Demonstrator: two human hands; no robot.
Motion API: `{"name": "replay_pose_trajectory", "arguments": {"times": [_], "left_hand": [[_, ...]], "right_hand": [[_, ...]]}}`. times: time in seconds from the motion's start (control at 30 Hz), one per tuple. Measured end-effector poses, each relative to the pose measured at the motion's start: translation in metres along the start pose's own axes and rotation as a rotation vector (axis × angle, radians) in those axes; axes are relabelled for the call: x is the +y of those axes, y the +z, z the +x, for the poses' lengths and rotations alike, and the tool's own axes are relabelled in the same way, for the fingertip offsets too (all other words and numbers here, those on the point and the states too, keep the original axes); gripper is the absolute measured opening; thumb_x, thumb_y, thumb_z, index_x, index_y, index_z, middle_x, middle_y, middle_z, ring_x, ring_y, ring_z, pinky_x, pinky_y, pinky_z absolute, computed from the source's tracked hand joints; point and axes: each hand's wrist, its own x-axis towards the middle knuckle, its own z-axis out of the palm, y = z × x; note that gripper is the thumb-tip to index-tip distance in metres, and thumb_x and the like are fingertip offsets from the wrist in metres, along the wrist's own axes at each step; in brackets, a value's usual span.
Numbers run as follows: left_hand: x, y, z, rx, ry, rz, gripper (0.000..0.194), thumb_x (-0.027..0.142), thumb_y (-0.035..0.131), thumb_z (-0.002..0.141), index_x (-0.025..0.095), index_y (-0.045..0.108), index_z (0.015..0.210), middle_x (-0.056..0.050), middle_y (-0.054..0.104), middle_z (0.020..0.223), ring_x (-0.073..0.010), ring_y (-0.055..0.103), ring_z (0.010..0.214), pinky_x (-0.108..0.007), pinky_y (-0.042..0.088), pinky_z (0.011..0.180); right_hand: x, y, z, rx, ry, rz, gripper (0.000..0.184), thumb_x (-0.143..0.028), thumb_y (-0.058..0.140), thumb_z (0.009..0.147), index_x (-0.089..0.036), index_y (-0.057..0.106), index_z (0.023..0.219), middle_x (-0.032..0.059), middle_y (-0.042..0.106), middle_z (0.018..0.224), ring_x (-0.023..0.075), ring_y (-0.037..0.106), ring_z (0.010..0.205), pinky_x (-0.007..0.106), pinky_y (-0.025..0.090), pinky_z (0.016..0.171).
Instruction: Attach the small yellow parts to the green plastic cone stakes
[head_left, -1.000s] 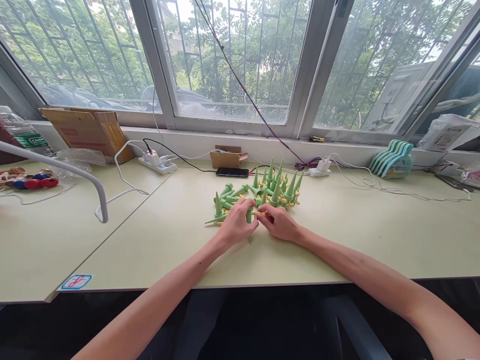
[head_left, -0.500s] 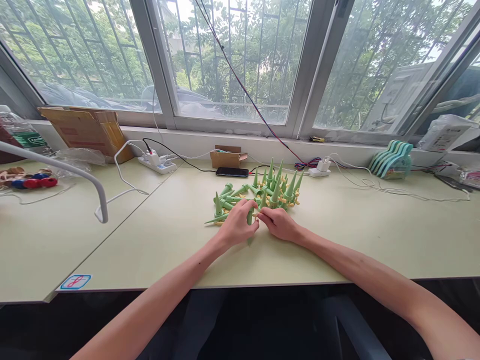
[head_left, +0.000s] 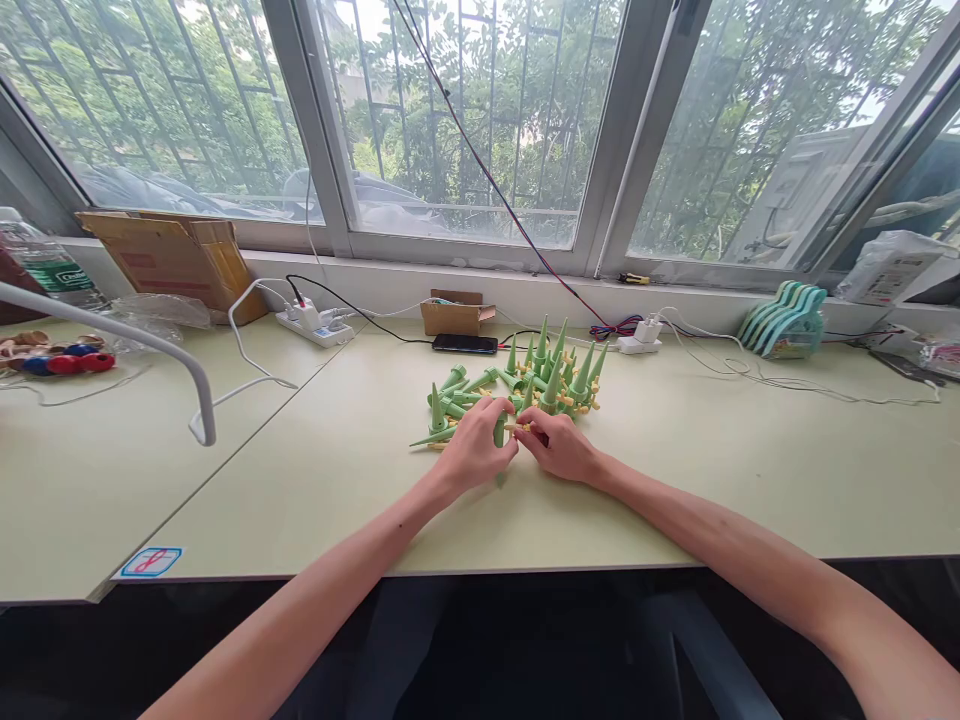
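Note:
My left hand (head_left: 474, 445) is closed around a green plant watering spike (head_left: 499, 432), its tip pointing down toward the table. Opposite it, my right hand (head_left: 559, 446) pinches a small yellow valve (head_left: 519, 428) at the spike's side; the fingers hide most of it, and I cannot tell how deep it sits. Just beyond the right hand several green spikes (head_left: 553, 385) stand upright, with yellow valves (head_left: 595, 405) sticking out. Behind and left of my left hand, more green spikes (head_left: 480, 382) lie in a loose heap, and one spike (head_left: 436, 412) stands upright.
A black phone (head_left: 465, 344) lies before a small cardboard box (head_left: 454, 317). Power strips (head_left: 319, 330) and cables run along the sill. A white curved tube (head_left: 150, 345) crosses the left side. Teal hangers (head_left: 784, 320) stand at right. The table's (head_left: 525, 545) front edge is near me.
The right fingers closed in over the yellow valve half a second ago and have now loosened slightly, showing more of it. The left hand and its spike stay nearly still.

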Motion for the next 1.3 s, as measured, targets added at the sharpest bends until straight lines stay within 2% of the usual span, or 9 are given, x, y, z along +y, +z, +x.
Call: {"name": "replay_pose_trajectory", "arguments": {"times": [0.17,0.47,0.63,0.83,1.07,1.3], "left_hand": [[-0.0002,-0.0003,0.0,-0.006,-0.002,0.001,0.025,0.018,0.057,0.077,0.02,0.057,0.102,-0.004,0.059,0.099,-0.0163,0.054,0.075,-0.031,0.045,0.072],[0.0019,-0.0016,-0.0004,-0.032,0.001,0.019,0.025,0.019,0.057,0.077,0.019,0.058,0.102,-0.004,0.058,0.092,-0.0167,0.054,0.074,-0.031,0.044,0.07],[0.0019,-0.0016,-0.0001,-0.028,-0.001,0.01,0.025,0.018,0.057,0.077,0.019,0.058,0.103,-0.004,0.059,0.095,-0.0164,0.054,0.075,-0.031,0.045,0.072],[0.0018,-0.0014,-0.0001,-0.02,0.009,0.001,0.025,0.016,0.057,0.076,0.019,0.057,0.101,-0.004,0.059,0.098,-0.0157,0.054,0.074,-0.031,0.045,0.072],[0.001,-0.0002,-0.0004,-0.014,0.016,0.013,0.026,0.018,0.057,0.077,0.019,0.059,0.102,-0.005,0.06,0.095,-0.016,0.054,0.073,-0.032,0.046,0.072],[0.0009,0.0,-0.0007,-0.019,0.008,0.024,0.025,0.019,0.058,0.076,0.019,0.059,0.101,-0.005,0.06,0.094,-0.0163,0.054,0.073,-0.032,0.046,0.072]], "right_hand": [[0.0016,-0.0006,0.0007,-0.015,-0.036,-0.018,0.024,-0.035,0.039,0.099,-0.02,0.054,0.086,-0.0033,0.051,0.058,0.0104,0.037,0.049,0.022,0.031,0.053],[0.0028,-0.0009,0.0024,-0.019,-0.082,-0.045,0.034,-0.034,0.036,0.1,-0.02,0.045,0.07,-0.0036,0.043,0.057,0.0101,0.033,0.05,0.023,0.029,0.053],[0.002,0.0,0.002,0.005,-0.051,-0.034,0.031,-0.033,0.038,0.099,-0.019,0.051,0.074,-0.0026,0.049,0.058,0.0098,0.037,0.051,0.023,0.031,0.054],[-0.0005,0.0,0.0004,-0.005,-0.003,-0.006,0.018,-0.033,0.046,0.096,-0.018,0.057,0.098,-0.0068,0.047,0.05,0.0099,0.036,0.045,0.022,0.033,0.053],[0.001,-0.0003,0.0008,-0.022,-0.032,0.002,0.02,-0.031,0.04,0.098,-0.02,0.053,0.089,0.0005,0.063,0.067,0.012,0.048,0.053,0.023,0.037,0.056],[0.003,0.0007,0.0023,-0.023,-0.05,-0.046,0.026,-0.031,0.038,0.099,-0.02,0.05,0.078,-0.0002,0.057,0.063,0.0118,0.045,0.052,0.023,0.035,0.054]]}}
